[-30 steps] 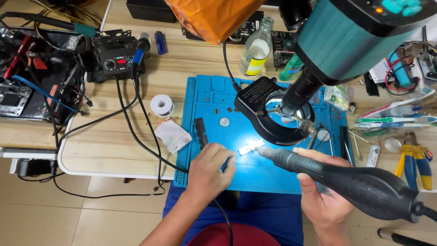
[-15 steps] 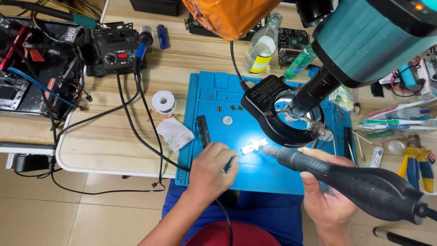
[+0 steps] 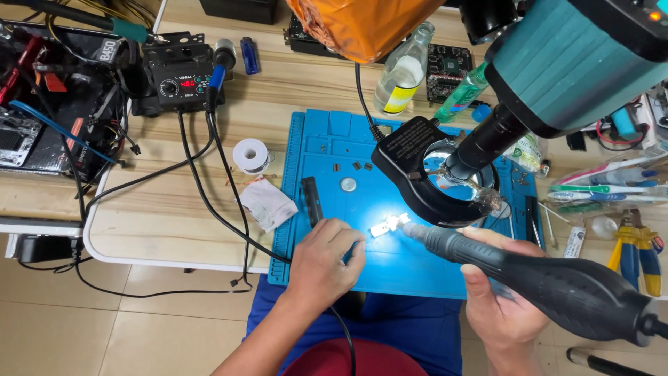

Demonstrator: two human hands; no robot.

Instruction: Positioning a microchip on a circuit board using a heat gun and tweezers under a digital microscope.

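Blue mat [image 3: 390, 275] carries the small lit part [image 3: 388, 224]. Right hand [image 3: 502, 305] wraps the black hot-air handle [image 3: 550, 282]; left hand [image 3: 325, 261] closes on a thin tool beside it — a slip could scorch fingers or scatter the part.

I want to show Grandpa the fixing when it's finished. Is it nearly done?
Not yet. Set up already: the blue mat is laid out, the ring light shines, and the station's display glows. In hand: the right hand aims the black hot-air wand at the small lit part, while the left hand works a tool beside it. The part is still being worked on.
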